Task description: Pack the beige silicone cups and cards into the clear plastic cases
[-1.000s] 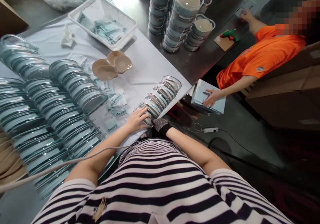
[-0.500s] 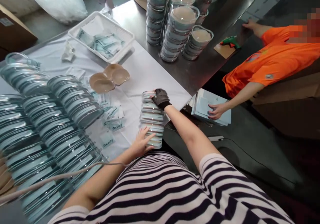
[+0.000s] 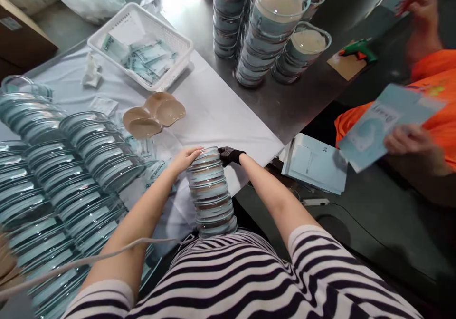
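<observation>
A stack of clear round plastic containers [image 3: 212,193] with pale blue cards and tan contents lies on its side, its near end against my striped top. My left hand [image 3: 187,159], bare, is closed on the left side of the stack's far end. On the right side of that end, my right hand [image 3: 231,156] grips it in a dark, dotted fingerless glove. Beyond them, tan bra cups [image 3: 154,115] lie on the white cloth [image 3: 210,102]. Small printed packets [image 3: 156,170] are partly hidden behind my left forearm.
Rows of clear containers [image 3: 71,181] fill the left side. A white basket [image 3: 138,48] holds packets. Container stacks [image 3: 265,33] and a green glue gun [image 3: 358,50] stand farther back. At right, a person in orange holds blue cards [image 3: 381,124] above a card pile [image 3: 315,162].
My left hand has gone from the stack's near end to its far end. The stack has tilted and come closer to my body. The other person has lifted blue cards off the pile.
</observation>
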{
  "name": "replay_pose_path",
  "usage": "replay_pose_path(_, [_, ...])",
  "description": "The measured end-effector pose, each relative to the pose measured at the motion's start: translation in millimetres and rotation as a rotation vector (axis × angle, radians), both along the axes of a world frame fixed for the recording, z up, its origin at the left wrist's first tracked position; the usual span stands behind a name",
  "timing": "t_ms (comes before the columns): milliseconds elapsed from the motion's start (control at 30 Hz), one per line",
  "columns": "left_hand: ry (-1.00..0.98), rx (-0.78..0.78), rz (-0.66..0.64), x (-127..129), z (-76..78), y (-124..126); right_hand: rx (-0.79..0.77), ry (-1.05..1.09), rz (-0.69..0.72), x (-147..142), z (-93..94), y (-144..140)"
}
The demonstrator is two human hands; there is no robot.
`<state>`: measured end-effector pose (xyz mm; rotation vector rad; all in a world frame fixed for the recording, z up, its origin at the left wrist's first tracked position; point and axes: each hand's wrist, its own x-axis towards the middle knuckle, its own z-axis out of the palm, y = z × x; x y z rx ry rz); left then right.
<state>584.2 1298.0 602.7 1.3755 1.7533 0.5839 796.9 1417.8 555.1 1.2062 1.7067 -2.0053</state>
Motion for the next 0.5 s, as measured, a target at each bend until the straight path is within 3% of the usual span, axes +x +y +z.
replay_pose_path(167, [-0.046,-0.067,0.013,-1,1.6,-10,-0.052,-0.019,0.154,-7,-6.5,10])
replay_pose_path(333, [-0.122,-0.156,-0.039,-11,12.0,-7,-0.014,0.056,0.114,11,19.9,8])
replay_pose_path(400, [-0.184,-0.169,-0.054,-13,15.0,-6,0.098,0.094,0.155,11,37.4,2])
replay_pose_path(500, [-0.286,-0.214,-0.079,-15,16.6,2,0.41,0.035,0.3,-12,64.0,-16])
